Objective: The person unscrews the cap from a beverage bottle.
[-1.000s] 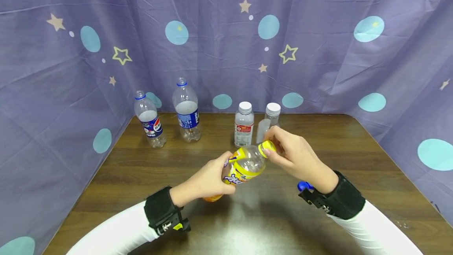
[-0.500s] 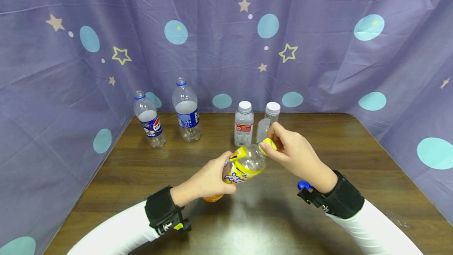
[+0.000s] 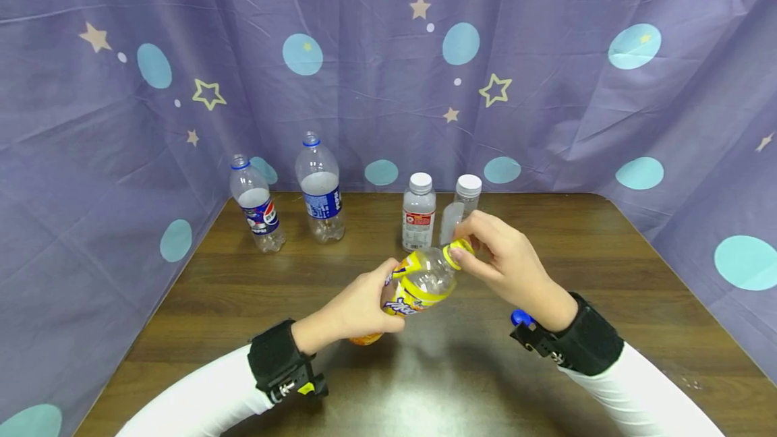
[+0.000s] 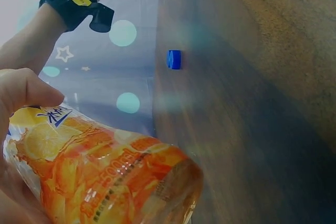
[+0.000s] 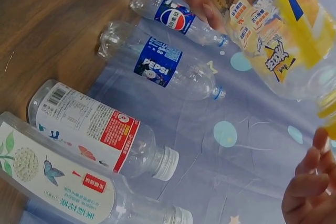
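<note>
My left hand [image 3: 364, 302] grips the body of a clear plastic drink bottle [image 3: 419, 285] with a yellow and orange label. The bottle is tilted above the table, its neck pointing up to the right. At that neck my right hand [image 3: 510, 261] pinches the yellow cap [image 3: 454, 256] between thumb and fingers. The left wrist view shows the orange lower part of the label [image 4: 105, 166] and the left thumb [image 4: 37, 90] over it. In the right wrist view the right fingertips [image 5: 320, 140] touch the cap's edge, partly out of frame.
Two uncapped Pepsi bottles, one smaller [image 3: 261, 218] and one taller [image 3: 322, 204], stand at the back left. Behind the hands stand two white-capped bottles, one red-labelled [image 3: 419, 221] and one partly hidden [image 3: 469, 187]. A blue cap [image 4: 174, 60] lies on the wooden table [image 3: 243, 302].
My right fingers have shifted around the yellow cap, turning forward and then back, with the wrist almost still. My left hand and the bottle have stayed in place.
</note>
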Tool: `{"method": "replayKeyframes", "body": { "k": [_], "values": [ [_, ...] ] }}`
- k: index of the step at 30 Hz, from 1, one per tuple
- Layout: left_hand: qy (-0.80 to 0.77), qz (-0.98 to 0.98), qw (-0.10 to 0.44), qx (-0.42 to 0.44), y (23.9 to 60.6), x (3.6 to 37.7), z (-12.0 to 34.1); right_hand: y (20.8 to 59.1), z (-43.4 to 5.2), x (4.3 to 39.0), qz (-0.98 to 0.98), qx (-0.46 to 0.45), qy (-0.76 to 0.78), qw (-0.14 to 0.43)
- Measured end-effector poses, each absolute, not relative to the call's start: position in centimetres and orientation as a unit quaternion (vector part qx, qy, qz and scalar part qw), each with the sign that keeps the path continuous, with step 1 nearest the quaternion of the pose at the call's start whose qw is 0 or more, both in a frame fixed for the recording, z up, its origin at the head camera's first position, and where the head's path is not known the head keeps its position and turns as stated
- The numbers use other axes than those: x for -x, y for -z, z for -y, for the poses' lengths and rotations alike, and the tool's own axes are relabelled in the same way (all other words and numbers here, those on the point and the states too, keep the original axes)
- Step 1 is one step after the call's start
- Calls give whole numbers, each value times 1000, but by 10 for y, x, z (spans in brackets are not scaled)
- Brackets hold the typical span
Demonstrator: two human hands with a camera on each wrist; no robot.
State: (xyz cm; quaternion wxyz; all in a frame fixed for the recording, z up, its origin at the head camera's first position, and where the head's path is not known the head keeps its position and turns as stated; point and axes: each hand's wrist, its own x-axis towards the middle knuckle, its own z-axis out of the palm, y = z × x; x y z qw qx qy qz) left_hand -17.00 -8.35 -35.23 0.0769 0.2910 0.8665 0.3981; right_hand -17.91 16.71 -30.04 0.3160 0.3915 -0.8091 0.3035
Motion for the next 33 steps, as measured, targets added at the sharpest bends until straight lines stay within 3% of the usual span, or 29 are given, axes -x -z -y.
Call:
{"method": "replayKeyframes", "body": {
  "k": [4, 9, 17, 25, 33],
  "values": [
    [-398, -868, 82, -285, 352, 169, 83, 299, -165, 179, 826, -355, -295, 323],
    [-399, -869, 84, -281, 352, 170, 83, 299, -164, 176, 858, -313, -285, 292],
    [-398, -869, 80, -283, 353, 170, 85, 300, -167, 177, 836, -366, -301, 277],
    [-392, -872, 73, -285, 353, 172, 85, 302, -166, 178, 809, -390, -314, 308],
    [-405, -865, 90, -283, 351, 170, 85, 300, -161, 178, 815, -353, -322, 328]
  ]
}}
